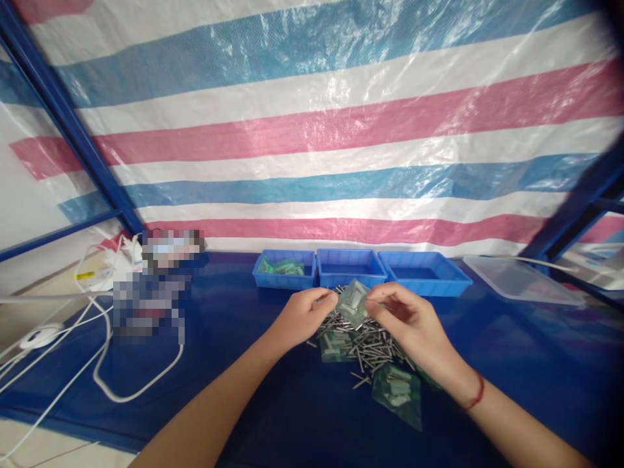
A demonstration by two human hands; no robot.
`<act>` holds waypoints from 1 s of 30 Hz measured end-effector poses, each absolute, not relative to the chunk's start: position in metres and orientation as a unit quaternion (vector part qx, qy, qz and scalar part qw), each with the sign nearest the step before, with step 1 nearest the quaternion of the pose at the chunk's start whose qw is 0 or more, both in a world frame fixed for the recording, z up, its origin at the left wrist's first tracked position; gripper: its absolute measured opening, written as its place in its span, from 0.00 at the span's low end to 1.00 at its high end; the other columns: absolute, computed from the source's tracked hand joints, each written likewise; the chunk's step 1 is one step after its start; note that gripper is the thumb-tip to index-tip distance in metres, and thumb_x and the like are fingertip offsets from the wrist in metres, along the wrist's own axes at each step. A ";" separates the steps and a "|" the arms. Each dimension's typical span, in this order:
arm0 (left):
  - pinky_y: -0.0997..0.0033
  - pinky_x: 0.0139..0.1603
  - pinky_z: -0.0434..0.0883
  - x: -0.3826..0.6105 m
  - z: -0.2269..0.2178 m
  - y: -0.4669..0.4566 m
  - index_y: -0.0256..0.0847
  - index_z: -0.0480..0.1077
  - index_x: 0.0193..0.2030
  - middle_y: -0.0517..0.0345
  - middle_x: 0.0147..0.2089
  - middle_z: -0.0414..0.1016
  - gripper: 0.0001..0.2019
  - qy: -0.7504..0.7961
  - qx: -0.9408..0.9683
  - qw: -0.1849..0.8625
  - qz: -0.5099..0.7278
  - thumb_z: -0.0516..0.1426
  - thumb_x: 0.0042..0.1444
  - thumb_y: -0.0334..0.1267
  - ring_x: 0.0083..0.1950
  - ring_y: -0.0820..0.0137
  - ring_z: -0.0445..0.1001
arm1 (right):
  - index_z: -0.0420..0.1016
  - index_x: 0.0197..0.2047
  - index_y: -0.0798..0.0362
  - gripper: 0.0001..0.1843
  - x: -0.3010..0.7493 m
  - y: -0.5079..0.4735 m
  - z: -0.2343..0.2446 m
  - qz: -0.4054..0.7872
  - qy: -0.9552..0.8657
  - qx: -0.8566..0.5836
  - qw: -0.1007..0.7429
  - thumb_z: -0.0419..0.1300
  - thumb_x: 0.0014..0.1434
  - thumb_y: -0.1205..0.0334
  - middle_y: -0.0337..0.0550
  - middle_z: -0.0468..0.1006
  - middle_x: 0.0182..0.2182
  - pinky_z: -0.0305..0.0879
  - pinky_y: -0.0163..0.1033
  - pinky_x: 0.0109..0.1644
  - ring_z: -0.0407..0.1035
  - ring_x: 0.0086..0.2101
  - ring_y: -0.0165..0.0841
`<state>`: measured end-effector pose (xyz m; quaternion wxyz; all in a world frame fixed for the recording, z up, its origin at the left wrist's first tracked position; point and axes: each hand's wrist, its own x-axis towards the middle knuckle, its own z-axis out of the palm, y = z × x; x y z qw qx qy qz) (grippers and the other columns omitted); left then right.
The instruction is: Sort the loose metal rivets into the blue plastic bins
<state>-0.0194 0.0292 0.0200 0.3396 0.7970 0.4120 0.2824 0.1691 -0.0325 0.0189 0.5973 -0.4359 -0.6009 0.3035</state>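
One bag [353,304] is in my hands, and plenty of loose pins [373,350] are left.
My left hand [306,313] pinches the left edge of this bag and my right hand [408,313] its right edge, over the heap and in front of the middle tray [325,278]. Pale pieces show through it; whether it is sealed I cannot tell. Several green packets [283,267] lie in the left tray [283,281], which I take for the finished share. On the table [292,406], one filled pouch [335,348] sits at the heap's left side and a nearer pouch [398,392] lies closer to me, so those two look still outstanding. With so many pins loose, I judge much remains.
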 end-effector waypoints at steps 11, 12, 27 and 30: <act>0.76 0.31 0.64 -0.022 0.024 0.031 0.38 0.73 0.37 0.60 0.29 0.73 0.17 0.371 0.824 0.311 0.297 0.48 0.63 0.46 0.29 0.73 0.69 | 0.69 0.37 0.50 0.08 0.170 -0.031 0.013 0.303 -0.598 -0.441 0.597 0.61 0.57 0.55 0.40 0.73 0.31 0.69 0.37 0.34 0.70 0.30 0.31; 0.76 0.32 0.65 -0.023 0.024 0.034 0.38 0.72 0.36 0.61 0.29 0.73 0.17 0.396 0.818 0.276 0.313 0.47 0.64 0.46 0.29 0.73 0.69 | 0.68 0.40 0.49 0.10 0.170 -0.030 0.011 0.315 -0.593 -0.437 0.599 0.60 0.57 0.55 0.40 0.72 0.34 0.70 0.37 0.35 0.71 0.31 0.31; 0.50 0.51 0.62 -0.066 0.012 0.080 0.47 0.66 0.56 0.47 0.56 0.64 0.18 0.649 0.681 -0.045 0.337 0.52 0.60 0.46 0.56 0.51 0.61 | 0.71 0.44 0.50 0.09 0.165 -0.036 0.006 0.167 -0.808 -0.432 0.364 0.56 0.61 0.60 0.45 0.73 0.38 0.66 0.43 0.44 0.68 0.39 0.36; 0.54 0.51 0.63 -0.060 0.015 0.075 0.46 0.66 0.56 0.47 0.56 0.65 0.17 0.616 0.705 -0.070 0.344 0.52 0.61 0.44 0.56 0.53 0.62 | 0.73 0.47 0.48 0.16 0.161 -0.042 0.010 0.104 -0.867 -0.402 0.275 0.63 0.55 0.57 0.47 0.73 0.45 0.62 0.49 0.51 0.65 0.47 0.42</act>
